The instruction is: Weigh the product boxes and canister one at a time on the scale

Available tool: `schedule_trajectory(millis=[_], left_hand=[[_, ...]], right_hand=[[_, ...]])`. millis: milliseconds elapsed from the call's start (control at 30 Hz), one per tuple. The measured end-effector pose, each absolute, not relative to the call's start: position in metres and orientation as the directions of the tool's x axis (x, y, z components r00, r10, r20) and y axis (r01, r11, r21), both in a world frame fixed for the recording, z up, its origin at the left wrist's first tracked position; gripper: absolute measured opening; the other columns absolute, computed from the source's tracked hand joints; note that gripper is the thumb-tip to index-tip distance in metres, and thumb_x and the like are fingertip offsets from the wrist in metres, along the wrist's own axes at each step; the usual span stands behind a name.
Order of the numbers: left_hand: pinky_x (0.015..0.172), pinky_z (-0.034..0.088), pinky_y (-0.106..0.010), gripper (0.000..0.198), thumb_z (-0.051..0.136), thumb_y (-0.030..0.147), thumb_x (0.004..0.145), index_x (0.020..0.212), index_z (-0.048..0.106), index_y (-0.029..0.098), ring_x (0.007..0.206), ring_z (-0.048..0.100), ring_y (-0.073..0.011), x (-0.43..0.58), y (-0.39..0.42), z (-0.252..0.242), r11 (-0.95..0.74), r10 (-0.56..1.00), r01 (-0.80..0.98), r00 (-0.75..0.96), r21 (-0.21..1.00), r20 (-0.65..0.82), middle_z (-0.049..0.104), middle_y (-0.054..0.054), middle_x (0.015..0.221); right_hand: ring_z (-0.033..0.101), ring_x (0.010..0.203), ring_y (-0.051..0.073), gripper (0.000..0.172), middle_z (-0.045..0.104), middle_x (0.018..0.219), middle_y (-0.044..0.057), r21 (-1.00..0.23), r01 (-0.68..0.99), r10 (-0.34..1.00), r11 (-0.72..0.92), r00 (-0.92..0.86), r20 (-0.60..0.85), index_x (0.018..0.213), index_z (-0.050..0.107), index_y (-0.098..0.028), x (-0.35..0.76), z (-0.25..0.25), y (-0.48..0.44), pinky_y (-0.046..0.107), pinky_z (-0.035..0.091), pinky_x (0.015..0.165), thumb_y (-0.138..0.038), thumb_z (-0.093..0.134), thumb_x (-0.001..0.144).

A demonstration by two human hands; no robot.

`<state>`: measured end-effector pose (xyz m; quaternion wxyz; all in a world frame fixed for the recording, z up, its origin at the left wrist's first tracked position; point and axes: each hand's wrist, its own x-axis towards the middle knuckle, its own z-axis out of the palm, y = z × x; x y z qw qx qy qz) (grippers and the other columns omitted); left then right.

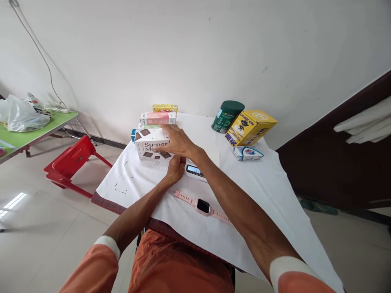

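Note:
A white box printed "Su-per" with brown squares (146, 151) stands at the left of the table. My right hand (179, 140) reaches across and grips its right end, thumb on the front face and fingers over the top. Below it, my left hand (176, 169) has its fingers curled at the left edge of a white digital scale (200, 176); the fingertips are partly hidden. The scale's display is lit, and my right forearm covers part of it. Nearer to me lies a pink smartwatch (203, 206), its strap spread flat.
Pink (158, 118) and yellow (165, 108) boxes stand behind the white one. At right are a green canister (227, 116), a yellow box (252, 128) and a small white-blue box (248, 153). A red chair (71, 160) stands left of the white-covered table (259, 195).

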<state>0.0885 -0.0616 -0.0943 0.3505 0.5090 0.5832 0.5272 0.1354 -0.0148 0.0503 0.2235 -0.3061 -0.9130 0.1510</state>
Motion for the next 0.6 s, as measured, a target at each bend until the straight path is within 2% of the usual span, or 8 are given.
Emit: schedule_trajectory(millis=[133, 233, 300, 433, 600], left_hand=[[0.085, 0.055, -0.037, 0.027, 0.052, -0.003, 0.071, 0.079, 0.058, 0.022, 0.082, 0.063, -0.0199, 0.089, -0.062, -0.094, -0.081, 0.958, 0.283, -0.243, 0.956, 0.153, 0.067, -0.002, 0.080], [0.086, 0.055, -0.037, 0.030, 0.050, -0.005, 0.071, 0.082, 0.060, 0.021, 0.083, 0.064, -0.0202, 0.089, -0.062, -0.094, -0.073, 0.960, 0.311, -0.235, 0.948, 0.151, 0.068, -0.003, 0.082], [0.087, 0.055, -0.036, 0.035, 0.048, -0.007, 0.071, 0.088, 0.063, 0.021, 0.085, 0.065, -0.0201, 0.091, -0.063, -0.095, -0.095, 0.960, 0.309, -0.224, 0.946, 0.169, 0.069, -0.004, 0.087], [0.087, 0.057, -0.036, 0.041, 0.045, -0.008, 0.072, 0.096, 0.065, 0.018, 0.089, 0.065, -0.0195, 0.093, -0.062, -0.100, -0.146, 0.951, 0.289, -0.225, 0.946, 0.215, 0.068, -0.007, 0.094], [0.092, 0.058, -0.037, 0.047, 0.047, -0.008, 0.071, 0.105, 0.067, 0.018, 0.090, 0.066, -0.0181, 0.093, -0.058, -0.109, -0.146, 0.955, 0.226, -0.221, 0.963, 0.197, 0.068, -0.008, 0.104]], right_hand=[[0.052, 0.131, 0.041, 0.067, 0.059, 0.141, 0.021, -0.210, 0.561, 0.598, 0.801, -0.767, 0.232, 0.133, 0.061, -0.015, 0.113, 0.057, -0.009, 0.061, 0.043, 0.107, -0.041, 0.088, 0.078], [0.050, 0.130, 0.043, 0.067, 0.058, 0.137, 0.021, -0.127, 0.566, 0.580, 0.814, -0.782, 0.230, 0.126, 0.063, -0.016, 0.110, 0.057, -0.005, 0.063, 0.045, 0.103, -0.039, 0.091, 0.070], [0.050, 0.129, 0.043, 0.068, 0.059, 0.136, 0.021, -0.142, 0.563, 0.581, 0.814, -0.790, 0.198, 0.124, 0.062, -0.016, 0.109, 0.057, -0.003, 0.061, 0.045, 0.103, -0.036, 0.092, 0.066], [0.059, 0.122, 0.037, 0.070, 0.064, 0.133, 0.015, -0.289, 0.529, 0.588, 0.798, -0.790, 0.175, 0.128, 0.057, -0.020, 0.107, 0.061, -0.005, 0.056, 0.049, 0.103, -0.029, 0.089, 0.067], [0.063, 0.115, 0.034, 0.066, 0.066, 0.127, 0.012, -0.388, 0.446, 0.582, 0.807, -0.712, 0.392, 0.128, 0.058, -0.019, 0.130, 0.094, -0.007, 0.056, 0.054, 0.100, -0.037, 0.085, 0.072]])
